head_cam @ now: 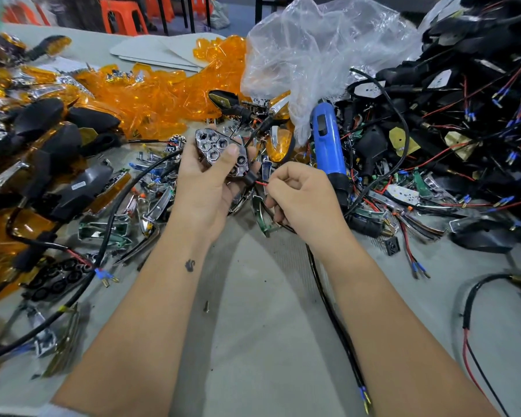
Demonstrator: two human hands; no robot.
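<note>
hands working a lamp reflector's wiring
left hand (206,188) grips the chrome honeycomb-faced reflector piece (221,152), thumb on top; right hand (301,195) pinches its thin red wire (260,183) over the grey table (253,296).

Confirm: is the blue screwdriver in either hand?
No, the screwdriver lies on the table; the left hand holds the chrome reflector, the right hand pinches a red wire.

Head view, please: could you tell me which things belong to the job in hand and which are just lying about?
In hand: left hand gripping the chrome reflector; right hand pinching its red wire.
Lying about: blue screwdriver, orange lenses, plastic bag, loose screw.
</note>
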